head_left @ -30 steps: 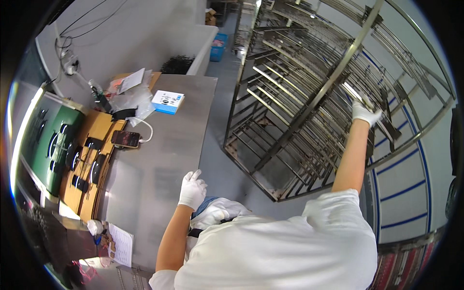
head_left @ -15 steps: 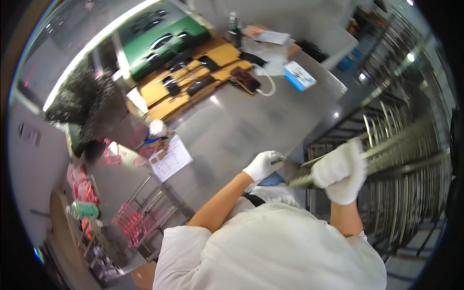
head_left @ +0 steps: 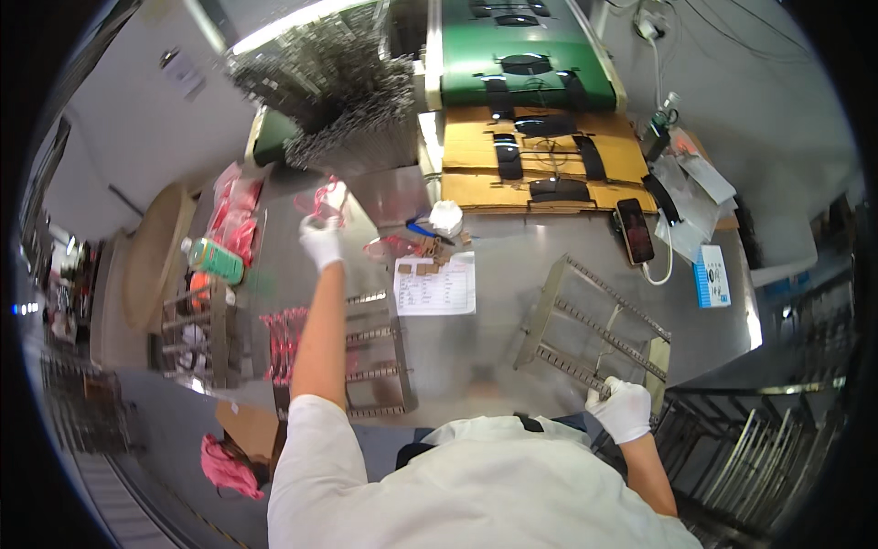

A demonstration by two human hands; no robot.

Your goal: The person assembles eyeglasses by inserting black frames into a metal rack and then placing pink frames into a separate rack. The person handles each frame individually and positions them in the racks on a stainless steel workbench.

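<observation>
White gloves cover both my hands. At the right front of the metal table, my right hand (head_left: 622, 410) is closed on the near corner of a metal rack (head_left: 546, 304) with slotted rails, which rests tilted on the tabletop. My left hand (head_left: 321, 243) reaches far over the left side, at the near edge of some thin pink pieces (head_left: 327, 194) lying by a pale sheet. Its fingers are too small and blurred to tell whether they grip one. Below my left forearm stands a second slotted rack (head_left: 373, 374), with several pink pieces (head_left: 282, 340) in its left part.
A printed sheet (head_left: 448, 293) with small brown blocks lies mid-table, near blue-handled pliers (head_left: 428, 231). Behind are a green conveyor (head_left: 466, 78) and cardboard (head_left: 471, 165) bearing black curved parts. A phone (head_left: 634, 229) and blue-white box (head_left: 712, 276) lie right; a green bottle (head_left: 216, 260) stands left.
My view has swung left, back over the table. The metal rack in my right hand is now down on the tabletop. My left hand has left my body's front and stretched far left.
</observation>
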